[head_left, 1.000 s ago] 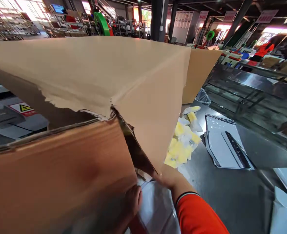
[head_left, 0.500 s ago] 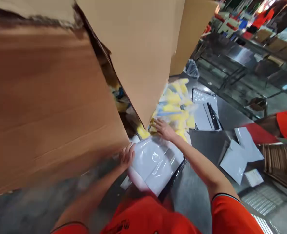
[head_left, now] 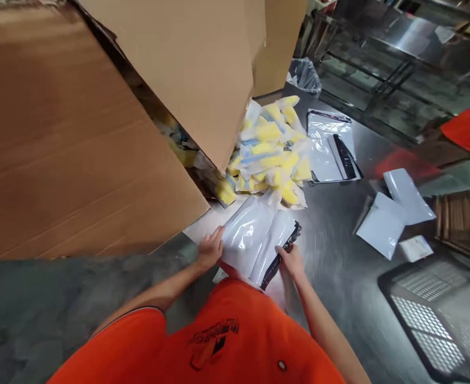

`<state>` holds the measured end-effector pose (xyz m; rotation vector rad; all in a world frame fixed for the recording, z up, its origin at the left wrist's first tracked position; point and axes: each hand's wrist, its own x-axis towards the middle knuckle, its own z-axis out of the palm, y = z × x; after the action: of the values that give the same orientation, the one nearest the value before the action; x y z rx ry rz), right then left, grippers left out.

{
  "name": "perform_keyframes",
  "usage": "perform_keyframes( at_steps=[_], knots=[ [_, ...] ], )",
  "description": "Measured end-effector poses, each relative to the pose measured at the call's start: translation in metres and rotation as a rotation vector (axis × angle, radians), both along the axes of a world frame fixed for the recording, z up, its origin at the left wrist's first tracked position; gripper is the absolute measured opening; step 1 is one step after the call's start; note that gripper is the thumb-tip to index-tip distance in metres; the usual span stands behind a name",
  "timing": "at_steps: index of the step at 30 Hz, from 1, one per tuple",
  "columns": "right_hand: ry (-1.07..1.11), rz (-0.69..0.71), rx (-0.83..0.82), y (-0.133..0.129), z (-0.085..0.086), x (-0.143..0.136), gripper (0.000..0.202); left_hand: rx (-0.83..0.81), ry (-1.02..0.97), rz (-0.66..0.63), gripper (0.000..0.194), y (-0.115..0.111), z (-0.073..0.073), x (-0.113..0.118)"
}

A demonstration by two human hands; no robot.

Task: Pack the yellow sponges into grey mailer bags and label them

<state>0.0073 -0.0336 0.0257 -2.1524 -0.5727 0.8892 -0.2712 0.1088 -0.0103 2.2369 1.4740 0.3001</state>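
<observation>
A white plastic mailing bag point(head_left: 245, 234) with a dark edge lies in front of my body at the metal table's near side. My left hand point(head_left: 211, 248) grips the bag's left edge with its fingers closed. At the other side, my right hand point(head_left: 292, 260) pinches the dark edge of the bag. Just beyond the bag is a pile of yellow and blue items in thin white wrapping point(head_left: 269, 154). A large cardboard box point(head_left: 195, 64) stands beside the pile, its torn opening showing more yellow items inside.
More white bags point(head_left: 329, 149) lie right of the pile. Folded white packages point(head_left: 382, 224) and a small white box point(head_left: 416, 248) sit farther right on the metal table point(head_left: 331, 240). A person's orange sleeve point(head_left: 469, 128) shows at the right edge, near brown cardboard point(head_left: 462, 218).
My right hand has left the wrapped pile and come back to the bag's dark edge. My left hand still holds the bag. The view has shifted, and the person at right has moved a red item.
</observation>
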Motion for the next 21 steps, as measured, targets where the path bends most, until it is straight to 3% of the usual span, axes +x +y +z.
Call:
perform_keyframes(
  at_steps=[3, 7, 9, 12, 14, 17, 19, 21],
  knots=[
    [-0.043, 0.037, 0.005, 0.004, -0.010, -0.004, 0.051, -0.055, -0.090, 0.127, 0.050, 0.027, 0.026, 0.017],
    [-0.028, 0.088, 0.079, -0.001, -0.018, -0.003, 0.057, -0.222, -0.238, 0.447, 0.066, 0.100, 0.063, 0.065],
    [-0.012, 0.118, 0.124, -0.007, -0.019, -0.002, 0.061, -0.306, -0.306, 0.534, 0.063, 0.127, 0.074, 0.090],
    [-0.008, 0.126, 0.143, -0.017, -0.014, 0.001, 0.061, -0.368, -0.440, 0.569, 0.042, 0.135, 0.084, 0.111],
    [-0.028, 0.107, 0.136, -0.024, -0.007, 0.001, 0.057, -0.389, -0.548, 0.556, 0.032, 0.118, 0.088, 0.110],
    [0.104, 0.083, 0.194, -0.035, 0.008, -0.006, 0.054, -0.417, -0.704, 0.453, 0.033, 0.062, 0.090, 0.095],
    [0.386, 0.108, 0.262, -0.039, 0.021, -0.015, 0.058, -0.508, -0.794, 0.305, 0.036, 0.010, 0.085, 0.086],
    [0.667, 0.152, 0.291, -0.042, 0.031, -0.023, 0.063, -0.727, -0.817, 0.060, 0.032, -0.040, 0.076, 0.084]
  ],
)
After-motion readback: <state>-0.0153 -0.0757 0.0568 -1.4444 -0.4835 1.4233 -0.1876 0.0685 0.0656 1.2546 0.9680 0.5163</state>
